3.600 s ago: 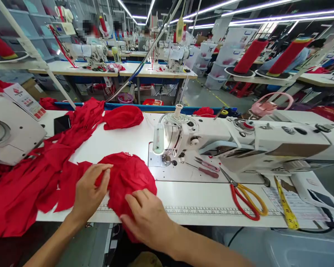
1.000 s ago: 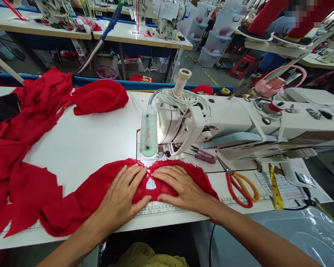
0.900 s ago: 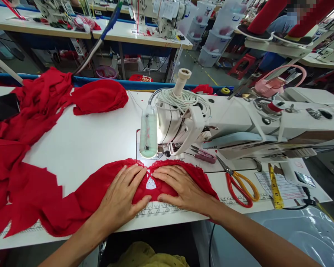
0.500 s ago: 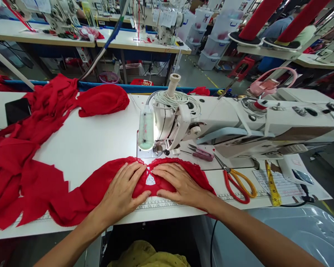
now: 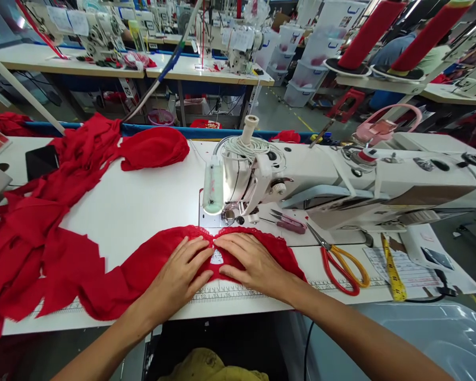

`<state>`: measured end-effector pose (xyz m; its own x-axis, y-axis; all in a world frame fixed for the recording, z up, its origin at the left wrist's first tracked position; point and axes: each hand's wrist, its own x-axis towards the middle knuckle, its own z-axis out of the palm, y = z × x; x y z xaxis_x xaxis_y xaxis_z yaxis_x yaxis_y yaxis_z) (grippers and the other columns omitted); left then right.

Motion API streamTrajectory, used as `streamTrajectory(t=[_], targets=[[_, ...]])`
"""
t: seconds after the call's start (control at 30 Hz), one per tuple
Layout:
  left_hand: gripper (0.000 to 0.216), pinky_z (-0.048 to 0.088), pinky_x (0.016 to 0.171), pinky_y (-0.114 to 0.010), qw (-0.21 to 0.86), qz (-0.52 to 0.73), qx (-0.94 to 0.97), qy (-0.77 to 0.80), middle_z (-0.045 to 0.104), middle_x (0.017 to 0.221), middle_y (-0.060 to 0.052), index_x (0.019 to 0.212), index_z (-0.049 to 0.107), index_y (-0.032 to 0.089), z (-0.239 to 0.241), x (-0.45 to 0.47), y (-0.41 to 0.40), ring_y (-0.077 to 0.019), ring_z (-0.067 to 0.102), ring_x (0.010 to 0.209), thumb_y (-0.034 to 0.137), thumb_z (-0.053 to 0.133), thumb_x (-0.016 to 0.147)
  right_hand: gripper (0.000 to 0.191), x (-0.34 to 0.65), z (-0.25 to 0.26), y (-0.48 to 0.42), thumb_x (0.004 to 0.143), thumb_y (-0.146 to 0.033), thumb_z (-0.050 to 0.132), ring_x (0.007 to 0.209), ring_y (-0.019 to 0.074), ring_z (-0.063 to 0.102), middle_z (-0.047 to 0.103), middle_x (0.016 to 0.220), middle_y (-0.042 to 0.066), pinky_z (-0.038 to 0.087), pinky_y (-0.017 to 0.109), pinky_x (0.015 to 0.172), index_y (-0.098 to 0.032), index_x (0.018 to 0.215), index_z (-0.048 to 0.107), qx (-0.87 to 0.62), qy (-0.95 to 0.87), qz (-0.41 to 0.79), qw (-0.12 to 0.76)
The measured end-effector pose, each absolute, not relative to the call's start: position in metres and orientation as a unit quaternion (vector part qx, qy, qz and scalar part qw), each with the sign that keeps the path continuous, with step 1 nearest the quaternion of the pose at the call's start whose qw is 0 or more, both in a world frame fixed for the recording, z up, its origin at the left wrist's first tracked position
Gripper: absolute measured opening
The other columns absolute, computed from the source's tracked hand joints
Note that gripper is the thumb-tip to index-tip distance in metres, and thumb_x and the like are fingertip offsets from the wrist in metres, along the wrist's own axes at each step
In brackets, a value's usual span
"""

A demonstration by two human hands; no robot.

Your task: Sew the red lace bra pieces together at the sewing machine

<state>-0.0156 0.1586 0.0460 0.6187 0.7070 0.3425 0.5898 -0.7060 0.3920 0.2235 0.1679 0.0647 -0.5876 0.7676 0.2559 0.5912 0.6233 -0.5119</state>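
A red lace garment piece lies flat on the white sewing table, just in front of the sewing machine. My left hand presses flat on its left half, fingers stretched out. My right hand lies flat on the right half, fingers spread. The fingertips of both hands nearly meet at the garment's middle, near the needle area. A printed ruler strip runs along the table's front edge under my hands.
A heap of red fabric pieces covers the table's left side. Red-and-yellow scissors, small snips and a yellow tape measure lie to the right. A black phone sits far left. Other sewing stations stand behind.
Over 3.6 s the bunched red piece has been spread flat before the machine. In the last second both hands stayed pressed on it; the view shifted slightly.
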Motion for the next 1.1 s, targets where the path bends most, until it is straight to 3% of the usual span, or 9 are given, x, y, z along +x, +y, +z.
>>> streamTrajectory(t=[0.13, 0.33, 0.53, 0.7, 1.1], targets=[[0.042, 0.042, 0.116, -0.056, 0.114, 0.222, 0.883, 0.398, 0.057, 0.142, -0.011, 0.142, 0.051, 0.022, 0.044, -0.017, 0.156, -0.0289, 0.051, 0.136, 0.032, 0.051, 0.102, 0.052, 0.229, 0.068, 0.167, 0.091, -0.035, 0.072, 0.126, 0.0257, 0.057, 0.063, 0.134, 0.011, 0.048, 0.045, 0.108, -0.02, 0.138, 0.054, -0.399, -0.863, 0.202, 0.234], [0.03, 0.05, 0.112, -0.041, 0.099, 0.267, 0.882, 0.376, 0.064, 0.13, -0.012, 0.131, 0.057, 0.015, 0.057, -0.004, 0.166, -0.0226, 0.058, 0.126, 0.022, 0.046, 0.104, 0.029, 0.224, 0.071, 0.171, 0.101, -0.027, 0.055, 0.117, 0.0231, 0.061, 0.067, 0.125, 0.011, 0.053, 0.043, 0.103, -0.019, 0.129, 0.06, -0.398, -0.85, 0.195, 0.286], [0.042, 0.044, 0.113, -0.059, 0.059, 0.217, 0.89, 0.396, 0.057, 0.139, -0.015, 0.141, 0.05, 0.014, 0.037, -0.006, 0.171, -0.0302, 0.054, 0.131, 0.032, 0.049, 0.103, 0.048, 0.227, 0.055, 0.173, 0.093, -0.041, 0.069, 0.126, 0.027, 0.056, 0.061, 0.136, 0.013, 0.049, 0.047, 0.108, -0.017, 0.133, 0.056, -0.41, -0.859, 0.171, 0.254], [0.039, 0.044, 0.112, -0.061, 0.045, 0.202, 0.896, 0.393, 0.053, 0.143, -0.013, 0.142, 0.053, 0.025, 0.036, -0.008, 0.168, -0.0309, 0.051, 0.134, 0.028, 0.047, 0.104, 0.049, 0.229, 0.053, 0.172, 0.094, -0.041, 0.067, 0.129, 0.0269, 0.055, 0.06, 0.138, 0.012, 0.047, 0.049, 0.11, -0.019, 0.136, 0.054, -0.417, -0.855, 0.175, 0.252], [0.036, 0.043, 0.115, -0.057, 0.05, 0.219, 0.886, 0.405, 0.055, 0.144, -0.012, 0.138, 0.058, 0.026, 0.035, -0.006, 0.167, -0.029, 0.052, 0.135, 0.027, 0.047, 0.103, 0.055, 0.227, 0.056, 0.172, 0.091, -0.038, 0.07, 0.129, 0.0269, 0.055, 0.059, 0.14, 0.012, 0.048, 0.048, 0.11, -0.02, 0.139, 0.052, -0.438, -0.851, 0.175, 0.229]])
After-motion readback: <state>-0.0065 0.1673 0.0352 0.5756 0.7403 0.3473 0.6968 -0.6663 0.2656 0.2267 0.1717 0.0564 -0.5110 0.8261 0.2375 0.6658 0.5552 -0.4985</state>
